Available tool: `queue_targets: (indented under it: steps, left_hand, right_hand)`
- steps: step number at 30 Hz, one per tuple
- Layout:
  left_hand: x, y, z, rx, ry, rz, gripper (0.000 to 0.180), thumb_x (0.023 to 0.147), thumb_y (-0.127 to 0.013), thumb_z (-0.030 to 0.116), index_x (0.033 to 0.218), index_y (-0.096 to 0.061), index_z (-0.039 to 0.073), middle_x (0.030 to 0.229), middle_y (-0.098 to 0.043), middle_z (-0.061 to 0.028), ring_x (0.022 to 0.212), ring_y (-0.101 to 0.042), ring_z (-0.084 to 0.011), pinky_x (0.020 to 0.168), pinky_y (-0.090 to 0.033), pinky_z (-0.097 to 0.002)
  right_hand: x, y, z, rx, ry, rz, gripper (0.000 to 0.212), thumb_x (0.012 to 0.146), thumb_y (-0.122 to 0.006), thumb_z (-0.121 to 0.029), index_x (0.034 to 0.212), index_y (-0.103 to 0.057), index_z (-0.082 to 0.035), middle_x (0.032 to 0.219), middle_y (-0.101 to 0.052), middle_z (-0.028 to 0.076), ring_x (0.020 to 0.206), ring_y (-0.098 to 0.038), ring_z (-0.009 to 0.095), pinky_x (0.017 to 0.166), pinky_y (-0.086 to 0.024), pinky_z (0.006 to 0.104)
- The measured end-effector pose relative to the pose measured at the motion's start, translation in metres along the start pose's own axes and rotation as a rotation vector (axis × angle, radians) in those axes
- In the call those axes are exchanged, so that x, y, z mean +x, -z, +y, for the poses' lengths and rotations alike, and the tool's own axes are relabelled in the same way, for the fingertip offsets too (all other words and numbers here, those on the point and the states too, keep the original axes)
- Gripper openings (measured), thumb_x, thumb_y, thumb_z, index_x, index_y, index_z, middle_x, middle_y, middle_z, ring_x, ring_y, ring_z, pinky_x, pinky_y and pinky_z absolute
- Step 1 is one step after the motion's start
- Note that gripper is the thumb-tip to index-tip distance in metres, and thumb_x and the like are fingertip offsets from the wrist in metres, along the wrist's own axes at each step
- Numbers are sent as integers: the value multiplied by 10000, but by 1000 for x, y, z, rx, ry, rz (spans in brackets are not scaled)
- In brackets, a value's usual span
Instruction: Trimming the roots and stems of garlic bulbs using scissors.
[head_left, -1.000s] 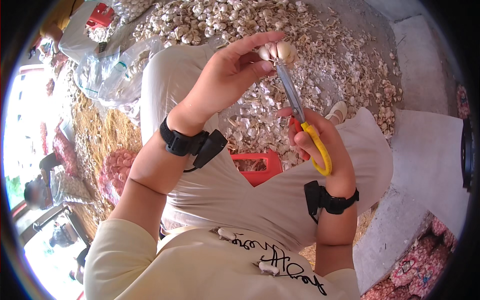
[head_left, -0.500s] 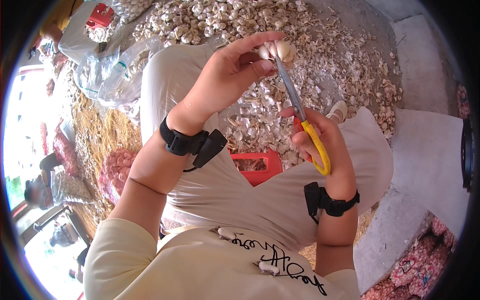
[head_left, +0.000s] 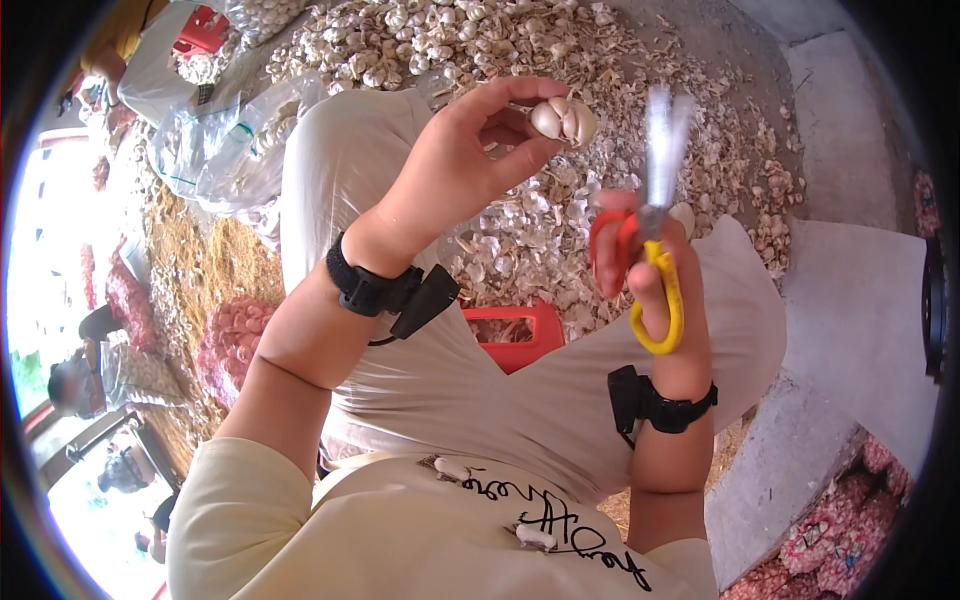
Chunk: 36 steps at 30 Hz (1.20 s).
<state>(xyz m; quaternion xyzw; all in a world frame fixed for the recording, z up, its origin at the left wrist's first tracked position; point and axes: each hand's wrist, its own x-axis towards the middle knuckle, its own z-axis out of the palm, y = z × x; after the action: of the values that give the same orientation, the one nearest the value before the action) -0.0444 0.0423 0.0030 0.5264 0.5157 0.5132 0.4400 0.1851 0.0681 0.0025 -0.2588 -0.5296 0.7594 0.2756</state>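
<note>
Between the thumb and fingers of my left hand [head_left: 490, 140] is a garlic bulb [head_left: 565, 121], its pale cloves showing. My right hand [head_left: 655, 280] grips a pair of scissors [head_left: 660, 190] by its handles, one loop red and the other yellow. The scissor blades point away from me, slightly parted and smeared by motion, to the right of the bulb and apart from it. Below both hands, garlic skins [head_left: 540, 225] cover the ground between my legs.
Whole garlic bulbs [head_left: 400, 45] are heaped at the far side. A red plastic basket [head_left: 545, 335] stands between my thighs. Clear plastic bags [head_left: 205, 165] lie at left, near a pink net sack [head_left: 235, 345]. More net sacks [head_left: 840, 530] sit at lower right beside a concrete ledge [head_left: 780, 470].
The scissors have swung away from the bulb to the right, and their blades have parted. My left hand has turned the bulb and brought it slightly nearer.
</note>
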Motion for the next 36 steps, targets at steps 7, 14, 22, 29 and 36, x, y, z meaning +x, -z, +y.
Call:
queue_targets:
  steps: [7, 14, 22, 29, 36]
  left_hand:
    - [-8, -22, 0, 305, -134, -79, 406, 787, -680, 1, 1179, -580, 29, 990, -623, -52, 857, -624, -111, 759, -504, -249]
    - [-13, -39, -6, 293, -127, -103, 365, 752, -704, 85, 1107, -627, 53, 908, -614, -82, 738, -615, -159, 689, -521, -276]
    - [-12, -39, -6, 330, -88, -162, 396, 780, -692, 34, 1161, -585, 7, 967, -638, -76, 829, -633, -134, 752, -516, -260]
    - [-12, -35, -5, 230, 26, -141, 403, 805, -692, 36, 1193, -581, 32, 1005, -642, -44, 887, -620, -98, 786, -512, -252]
    - [-13, -34, -4, 127, 16, -138, 418, 838, -685, 44, 1223, -527, -1, 1059, -628, -57, 931, -622, -115, 831, -510, -254]
  right_hand:
    - [12, -9, 15, -481, 483, 425, 466, 790, -704, -20, 1219, -524, -43, 992, -605, 45, 825, -567, 121, 750, -468, 265]
    - [16, -4, 17, -833, 530, 386, 449, 810, -622, 83, 1235, -529, -25, 929, -575, 26, 820, -541, 95, 754, -469, 227]
    - [15, -5, 17, -683, 470, 374, 387, 822, -606, 58, 1195, -540, -24, 860, -579, 30, 742, -541, 89, 702, -473, 217]
    - [15, 5, 1, -236, 365, 505, 434, 840, -664, -71, 1230, -478, -21, 878, -594, 14, 706, -528, 56, 591, -440, 182]
    - [20, 9, 19, -175, 209, 264, 533, 829, -716, -135, 1284, -451, -50, 1023, -625, 63, 903, -609, 123, 723, -489, 222]
